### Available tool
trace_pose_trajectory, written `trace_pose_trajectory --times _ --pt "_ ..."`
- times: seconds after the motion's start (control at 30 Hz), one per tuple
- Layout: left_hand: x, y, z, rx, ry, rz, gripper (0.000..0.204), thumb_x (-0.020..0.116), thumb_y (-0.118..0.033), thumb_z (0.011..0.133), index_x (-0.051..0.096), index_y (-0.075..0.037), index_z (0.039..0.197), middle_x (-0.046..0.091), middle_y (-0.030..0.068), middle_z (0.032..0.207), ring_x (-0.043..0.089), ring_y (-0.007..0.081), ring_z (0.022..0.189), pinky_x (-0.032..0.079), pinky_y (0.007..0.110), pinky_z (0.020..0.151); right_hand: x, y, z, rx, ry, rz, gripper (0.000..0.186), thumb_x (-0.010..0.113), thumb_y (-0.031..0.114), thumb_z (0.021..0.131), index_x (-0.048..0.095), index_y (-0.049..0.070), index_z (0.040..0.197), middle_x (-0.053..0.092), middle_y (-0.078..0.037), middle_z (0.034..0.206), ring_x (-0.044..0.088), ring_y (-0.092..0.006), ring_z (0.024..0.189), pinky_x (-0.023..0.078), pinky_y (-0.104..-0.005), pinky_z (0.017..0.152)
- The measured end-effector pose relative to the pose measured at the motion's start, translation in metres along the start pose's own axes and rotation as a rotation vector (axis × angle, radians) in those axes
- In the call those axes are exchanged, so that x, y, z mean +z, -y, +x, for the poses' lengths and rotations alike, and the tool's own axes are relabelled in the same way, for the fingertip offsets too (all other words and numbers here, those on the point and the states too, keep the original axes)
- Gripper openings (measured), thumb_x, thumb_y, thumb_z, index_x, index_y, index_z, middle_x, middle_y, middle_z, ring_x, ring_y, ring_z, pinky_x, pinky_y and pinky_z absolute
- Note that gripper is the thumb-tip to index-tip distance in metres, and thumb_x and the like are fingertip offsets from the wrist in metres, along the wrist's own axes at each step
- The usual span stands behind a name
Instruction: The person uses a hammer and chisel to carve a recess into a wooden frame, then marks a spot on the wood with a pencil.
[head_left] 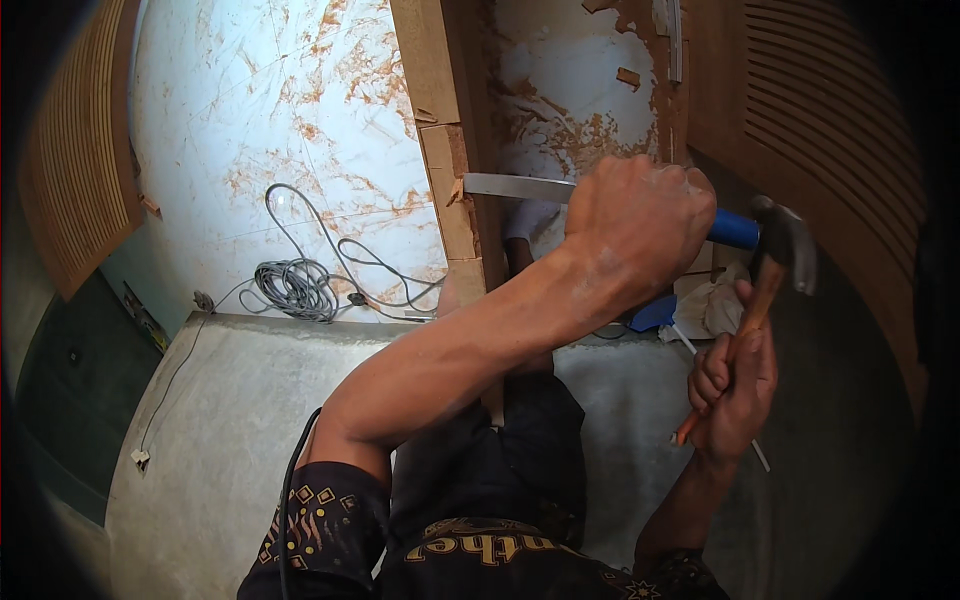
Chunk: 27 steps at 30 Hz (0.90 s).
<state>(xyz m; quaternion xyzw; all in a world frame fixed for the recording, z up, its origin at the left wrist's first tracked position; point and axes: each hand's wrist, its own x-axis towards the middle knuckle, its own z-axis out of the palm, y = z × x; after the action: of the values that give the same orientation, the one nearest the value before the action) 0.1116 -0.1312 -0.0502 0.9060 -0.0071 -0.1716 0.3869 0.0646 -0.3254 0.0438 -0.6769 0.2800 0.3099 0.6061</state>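
My left arm reaches across to the right, and my left hand (638, 212) is wrapped round a chisel (520, 187) with a flat steel blade and a blue handle. The blade points left, its tip at a rough notch in the edge of a wooden board (462, 225) that stands between my legs. Lower right, my right hand (735, 390) grips the wooden handle of a claw hammer (768, 275). The dark hammer head is at the butt of the chisel handle; whether they touch I cannot tell. Wood chips cling around the notch.
A coiled grey cable (295, 288) lies on the white marbled floor, which is strewn with brown wood dust. Slatted wooden panels stand at the left (85, 140) and right (820, 120). A blue plastic piece (655, 315) and a pale cloth (715, 305) lie beyond my right hand.
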Motion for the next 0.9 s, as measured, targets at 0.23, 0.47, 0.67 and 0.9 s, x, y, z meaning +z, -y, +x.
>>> trace_pose_trajectory --times 0.23,0.47,0.67,0.9 --pt "-0.001 -0.001 0.002 -0.017 -0.008 0.024 0.014 0.068 -0.019 0.085 0.071 -0.005 0.085 0.074 0.018 0.075 0.076 0.0366 0.069 0.06 0.047 0.061 0.006 0.002 0.001 0.012 -0.058 -0.005 0.056 0.042 0.039 0.114 0.038 0.002 0.156 0.033 0.007 0.063 0.026 0.0009 0.046 0.02 -0.0178 0.039" --pt "-0.003 0.0 0.001 -0.037 -0.027 0.024 0.016 0.071 -0.02 0.085 0.071 -0.004 0.087 0.074 0.0184 0.076 0.076 0.0372 0.07 0.061 0.047 0.061 0.013 0.003 0.005 0.004 -0.09 0.048 0.055 0.043 0.039 0.114 0.039 0.004 0.156 0.033 0.007 0.063 0.026 0.0006 0.046 0.02 -0.0181 0.04" --pt "-0.001 0.0 0.005 -0.046 0.012 0.007 0.019 0.073 -0.022 0.084 0.072 -0.003 0.089 0.075 0.0188 0.078 0.076 0.0372 0.073 0.061 0.047 0.061 0.012 0.005 0.012 0.024 -0.057 0.043 0.055 0.043 0.041 0.114 0.04 0.003 0.154 0.033 0.008 0.063 0.026 0.001 0.045 0.021 -0.0181 0.039" --pt "0.006 0.003 0.007 -0.051 -0.046 0.051 0.017 0.072 -0.02 0.083 0.073 -0.004 0.087 0.075 0.0179 0.078 0.077 0.0364 0.073 0.061 0.046 0.06 0.014 0.001 0.015 0.044 -0.033 0.068 0.05 0.041 0.034 0.115 0.04 0.003 0.154 0.035 0.008 0.063 0.028 0.0007 0.046 0.023 -0.0182 0.038"
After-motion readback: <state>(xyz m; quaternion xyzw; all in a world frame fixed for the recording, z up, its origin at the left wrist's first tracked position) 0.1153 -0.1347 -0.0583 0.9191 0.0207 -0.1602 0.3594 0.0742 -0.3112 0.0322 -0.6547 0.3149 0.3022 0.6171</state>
